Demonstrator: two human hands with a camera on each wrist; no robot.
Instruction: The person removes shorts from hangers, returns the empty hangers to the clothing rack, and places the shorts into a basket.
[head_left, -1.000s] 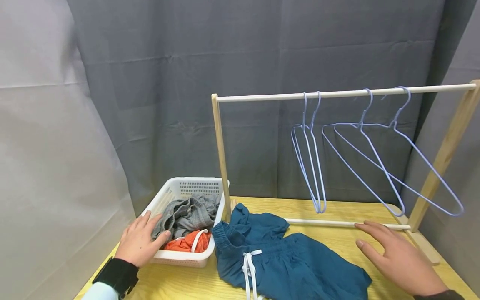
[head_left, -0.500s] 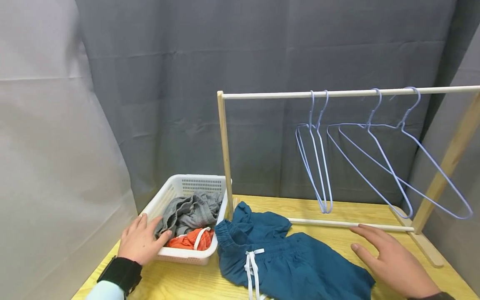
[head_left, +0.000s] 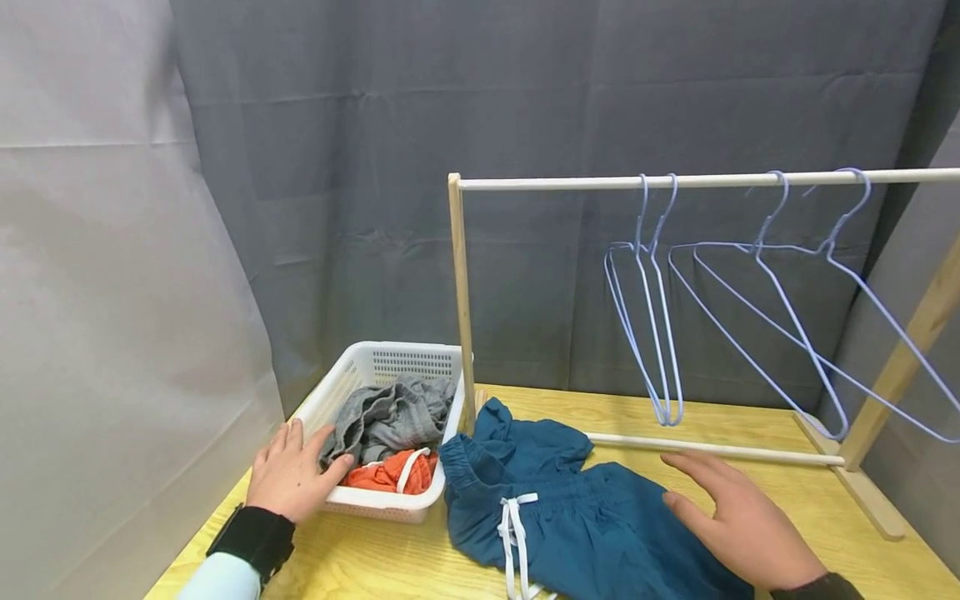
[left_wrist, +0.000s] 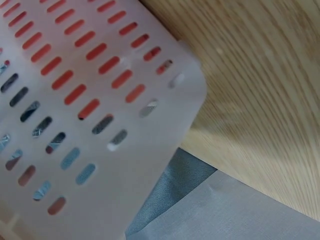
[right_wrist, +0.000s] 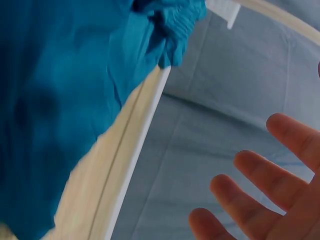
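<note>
Your right hand [head_left: 738, 525] hovers with fingers spread and relaxed, gripping nothing, over the right edge of the teal shorts [head_left: 570, 521], which lie flat on the table [head_left: 817, 517] just right of the white basket [head_left: 375, 371]. Your left hand [head_left: 292, 475] rests with loose, straight fingers on the basket's near left rim, steadying it. Judging from this, lower your right palm flat and smooth outward from the waistband so the cloth doesn't bunch; the hangers [head_left: 660, 333] wait on the rack [head_left: 461, 300] behind the basket.
</note>
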